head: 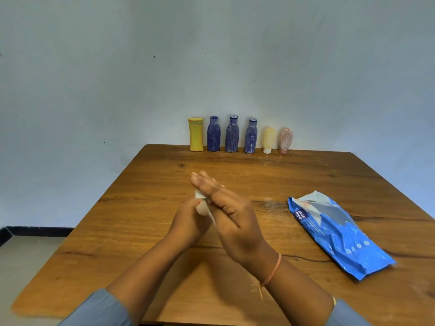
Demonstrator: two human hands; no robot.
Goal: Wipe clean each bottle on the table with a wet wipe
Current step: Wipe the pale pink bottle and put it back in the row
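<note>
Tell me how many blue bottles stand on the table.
3, in a row at the far edge of the table: left blue bottle, middle blue bottle, right blue bottle. None appears hidden.

bare table (pixel 146 231) left, wipes pack (pixel 339 234) right, bottle row (pixel 233 135) far edge

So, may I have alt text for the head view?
Left hand grips a small pale bottle; right hand presses a white wet wipe on it, over a wooden table. Six bottles line its far edge, blue wipes pack right.
</note>
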